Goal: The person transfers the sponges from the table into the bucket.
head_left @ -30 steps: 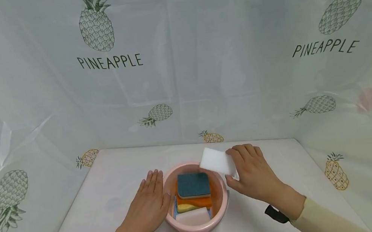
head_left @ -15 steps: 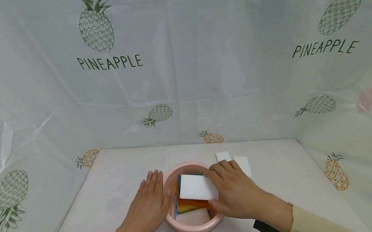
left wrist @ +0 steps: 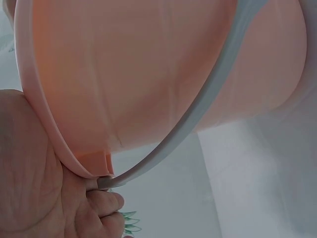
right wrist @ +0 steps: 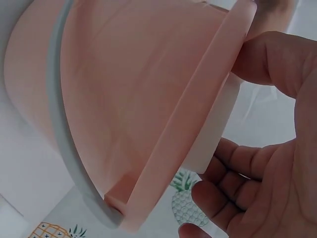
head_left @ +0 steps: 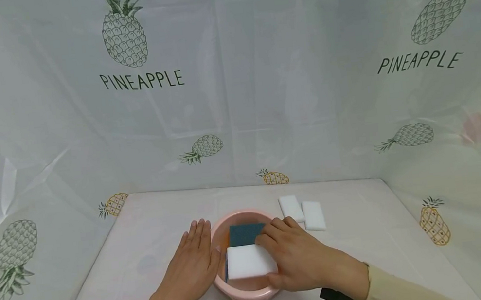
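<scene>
A pink bucket [head_left: 252, 296] with a grey handle [left wrist: 200, 106] stands on the table. My right hand [head_left: 297, 256] pinches a white sponge [head_left: 250, 261] between thumb and fingers at the bucket's mouth; the right wrist view shows the sponge [right wrist: 213, 129] at the rim. Below it inside the bucket, a dark teal scouring sponge [head_left: 246, 234] shows, with the pieces nearer me mostly hidden under the white one. My left hand [head_left: 191, 267] rests with straight fingers against the bucket's left rim. In the left wrist view its palm [left wrist: 29, 173] meets the rim by the handle's end.
Two white sponges [head_left: 291, 208] [head_left: 314, 215] lie side by side on the table, behind and right of the bucket. A pale cloth printed with pineapples [head_left: 270, 98] hangs around the table's back and sides.
My right hand has carried the white sponge from the bucket's back right rim leftward and toward me over the opening, uncovering the two sponges on the table. The left hand has stayed put.
</scene>
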